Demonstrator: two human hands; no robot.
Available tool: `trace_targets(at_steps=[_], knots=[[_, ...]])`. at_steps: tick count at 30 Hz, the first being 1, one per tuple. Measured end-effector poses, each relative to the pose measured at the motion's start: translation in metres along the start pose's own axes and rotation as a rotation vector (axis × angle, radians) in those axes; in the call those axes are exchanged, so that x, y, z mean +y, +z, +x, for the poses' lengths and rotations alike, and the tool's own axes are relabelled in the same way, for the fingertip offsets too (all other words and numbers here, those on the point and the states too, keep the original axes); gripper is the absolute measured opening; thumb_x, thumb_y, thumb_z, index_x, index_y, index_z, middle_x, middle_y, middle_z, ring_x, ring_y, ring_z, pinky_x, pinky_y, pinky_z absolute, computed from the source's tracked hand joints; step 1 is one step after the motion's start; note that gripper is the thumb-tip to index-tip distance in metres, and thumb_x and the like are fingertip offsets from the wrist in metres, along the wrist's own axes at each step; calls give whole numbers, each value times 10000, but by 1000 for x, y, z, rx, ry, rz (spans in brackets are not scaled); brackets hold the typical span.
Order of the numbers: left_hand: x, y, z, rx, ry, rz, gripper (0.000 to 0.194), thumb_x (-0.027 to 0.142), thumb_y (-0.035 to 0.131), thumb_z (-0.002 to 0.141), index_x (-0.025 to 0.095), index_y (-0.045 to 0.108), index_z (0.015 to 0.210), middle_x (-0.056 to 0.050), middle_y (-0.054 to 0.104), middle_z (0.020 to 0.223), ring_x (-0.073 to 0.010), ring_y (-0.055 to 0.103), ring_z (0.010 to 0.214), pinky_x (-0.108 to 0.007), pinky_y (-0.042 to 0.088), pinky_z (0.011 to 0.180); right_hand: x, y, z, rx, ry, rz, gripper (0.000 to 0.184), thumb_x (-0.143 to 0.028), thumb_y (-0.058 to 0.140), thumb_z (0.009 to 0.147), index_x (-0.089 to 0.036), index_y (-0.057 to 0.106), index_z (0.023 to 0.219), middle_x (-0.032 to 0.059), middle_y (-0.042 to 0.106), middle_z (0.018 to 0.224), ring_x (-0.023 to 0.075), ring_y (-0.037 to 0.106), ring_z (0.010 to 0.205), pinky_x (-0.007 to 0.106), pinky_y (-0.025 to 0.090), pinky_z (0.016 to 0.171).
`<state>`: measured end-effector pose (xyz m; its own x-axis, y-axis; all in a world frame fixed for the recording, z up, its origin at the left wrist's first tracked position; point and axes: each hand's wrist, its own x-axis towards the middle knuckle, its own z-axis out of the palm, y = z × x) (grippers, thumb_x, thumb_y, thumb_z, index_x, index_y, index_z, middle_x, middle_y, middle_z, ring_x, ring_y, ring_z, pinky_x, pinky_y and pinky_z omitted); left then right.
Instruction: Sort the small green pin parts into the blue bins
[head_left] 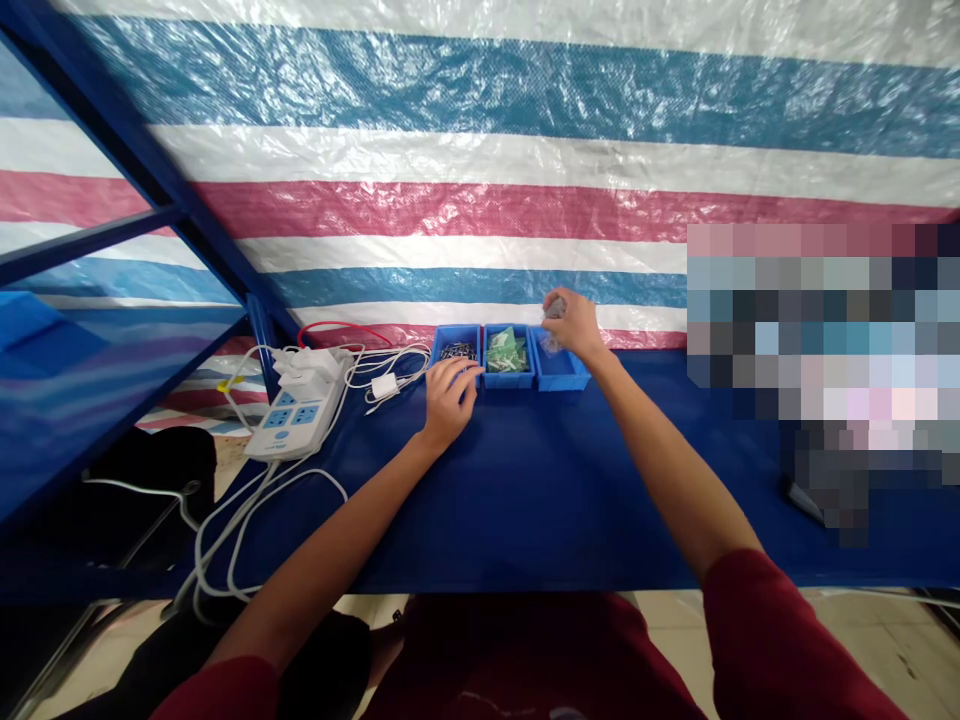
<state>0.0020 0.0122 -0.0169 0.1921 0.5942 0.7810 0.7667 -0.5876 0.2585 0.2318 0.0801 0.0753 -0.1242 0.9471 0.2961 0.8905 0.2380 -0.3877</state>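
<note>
Three small blue bins stand side by side at the far edge of the table. The left bin (459,331) holds dark and silver small metal parts that look like screws. In the middle bin (508,381) lie green-and-white small packets or pieces. My right hand (577,325) is closed on a clear plastic bag (554,308) above the right bin (562,382); its small greyish contents are too fine to make out. At the front of the left bin, my left hand (448,400) has its fingers apart and bent, with nothing visible in them.
On the left, a white power strip (296,418) with plugged-in adapters trails white cables across the blue table (510,490). A small white adapter (385,386) lies near the left bin. A blue metal frame (172,195) rises at left. Striped sheeting hangs behind; a blurred-out area is at right.
</note>
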Motion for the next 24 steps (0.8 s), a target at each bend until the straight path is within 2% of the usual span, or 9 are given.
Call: trace_targets(at_steps=[3, 6, 8, 11, 14, 17, 24], knots=[[-1, -3, -1, 141, -92, -7, 266, 275, 406, 963, 194, 657, 992, -84, 674, 1018, -216, 591, 1049, -409, 423, 961, -28, 11, -42, -55, -128, 166, 327, -150, 474, 759, -152, 576, 1070, 45, 646, 977, 191, 575, 875, 258, 426, 764], [-2, -4, 0, 217, -132, -22, 258, 287, 413, 964, 182, 648, 981, -85, 670, 995, -211, 601, 1004, -395, 436, 932, -44, 48, -86, -181, -329, 231, 274, -105, 514, 743, -176, 592, 996, 28, 632, 968, 162, 578, 890, 239, 425, 813], [-2, -4, 0, 223, -138, -33, 264, 292, 408, 967, 178, 646, 974, -84, 671, 982, -208, 606, 984, -389, 443, 921, -47, 74, -104, -240, -402, 151, 291, -110, 536, 765, -182, 591, 1042, 47, 610, 984, 170, 575, 881, 249, 441, 784], [-2, -4, 0, 202, -140, -37, 273, 294, 398, 971, 180, 647, 970, -80, 675, 969, -204, 612, 978, -385, 450, 914, -46, 95, -111, -199, -471, -42, 360, -178, 519, 847, -185, 548, 1205, 100, 588, 1048, 227, 545, 958, 302, 453, 781], [-2, -3, -1, 192, -124, -51, 262, 285, 407, 969, 180, 647, 966, -77, 680, 964, -200, 615, 988, -380, 454, 921, -45, 97, -106, -143, -564, -157, 367, -279, 458, 929, -161, 526, 1270, 146, 580, 1099, 274, 511, 1015, 379, 431, 855], [-3, -2, -2, 168, -115, -67, 265, 287, 406, 970, 177, 647, 966, -78, 678, 970, -197, 615, 990, -377, 461, 927, -44, 95, -102, -102, -584, -180, 456, -415, 399, 963, -127, 520, 1296, 194, 547, 1202, 313, 477, 1091, 439, 401, 903], [-1, -1, -1, 84, -120, -140, 298, 304, 378, 978, 176, 647, 954, -83, 661, 977, -187, 619, 981, -350, 493, 914, -35, 93, -110, -94, -522, -112, 778, -631, 419, 888, -55, 402, 1410, 240, 474, 1341, 354, 398, 1241, 490, 320, 1031]])
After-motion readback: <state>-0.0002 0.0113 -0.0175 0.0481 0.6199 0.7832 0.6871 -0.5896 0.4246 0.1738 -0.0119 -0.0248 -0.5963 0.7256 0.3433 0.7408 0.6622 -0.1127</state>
